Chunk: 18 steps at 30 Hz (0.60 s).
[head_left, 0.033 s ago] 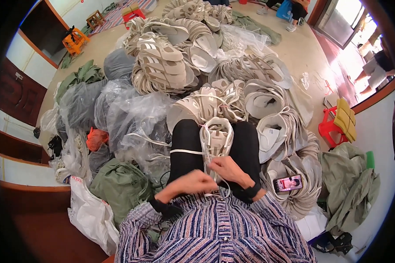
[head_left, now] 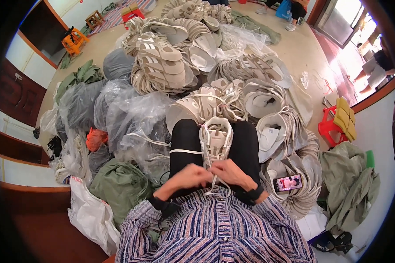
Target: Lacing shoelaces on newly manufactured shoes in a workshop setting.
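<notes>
A beige and white shoe upper (head_left: pixel 216 136) lies between my knees, its opening away from me. Pale shoelace (head_left: pixel 186 151) runs through its eyelets. One length crosses my left thigh, and another hangs in a loop below my hands. At the shoe's near end my right hand (head_left: pixel 229 172) is closed, pinching the lace. Close beside it, my left hand (head_left: pixel 191 176) has its fingers curled together, slightly blurred; what they hold is hidden.
Stacked shoe uppers (head_left: pixel 160 65) spread ahead and to my right, with a lit phone (head_left: pixel 288 183) on one bundle. Clear plastic bags (head_left: pixel 136 109) and a green cloth sack (head_left: pixel 120 184) lie at my left. A red stool (head_left: pixel 328 127) stands to the right.
My left hand has moved up and slightly right, closer to my right hand. My right hand and the shoe upper have hardly shifted.
</notes>
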Tool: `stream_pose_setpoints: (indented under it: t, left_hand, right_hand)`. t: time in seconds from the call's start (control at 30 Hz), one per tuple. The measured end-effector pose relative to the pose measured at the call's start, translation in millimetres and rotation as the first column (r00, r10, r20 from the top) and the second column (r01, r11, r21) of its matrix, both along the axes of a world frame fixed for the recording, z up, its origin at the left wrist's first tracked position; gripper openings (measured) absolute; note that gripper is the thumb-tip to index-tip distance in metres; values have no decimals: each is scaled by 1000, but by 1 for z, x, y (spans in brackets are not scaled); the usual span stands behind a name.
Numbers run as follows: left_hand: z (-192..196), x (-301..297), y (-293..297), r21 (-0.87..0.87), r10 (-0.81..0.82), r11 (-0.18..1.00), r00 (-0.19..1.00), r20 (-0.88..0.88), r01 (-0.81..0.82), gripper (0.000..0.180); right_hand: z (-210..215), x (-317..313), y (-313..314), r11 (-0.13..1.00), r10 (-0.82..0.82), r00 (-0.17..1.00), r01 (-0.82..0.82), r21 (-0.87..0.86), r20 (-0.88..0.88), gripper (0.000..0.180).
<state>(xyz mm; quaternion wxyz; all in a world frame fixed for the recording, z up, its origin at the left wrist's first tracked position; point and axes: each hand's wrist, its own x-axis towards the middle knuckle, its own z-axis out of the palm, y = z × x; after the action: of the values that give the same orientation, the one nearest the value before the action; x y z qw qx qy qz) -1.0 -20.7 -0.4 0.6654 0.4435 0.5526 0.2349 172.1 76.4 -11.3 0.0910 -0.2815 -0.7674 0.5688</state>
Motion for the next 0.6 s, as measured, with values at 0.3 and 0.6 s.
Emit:
stream_pose_setpoints:
  t: [0.3,0.6]
  left_hand:
    - [-40,-2,39,134,254,964,947,-199,-230,30]
    - [-30,-96,-3,671,522,710,799,-298,-213,22]
  right_hand:
    - [36,18,-24,914,403,912,-405,-11,-76,19]
    - [-34,23,-2,939,-342,939,342,-15,32,12]
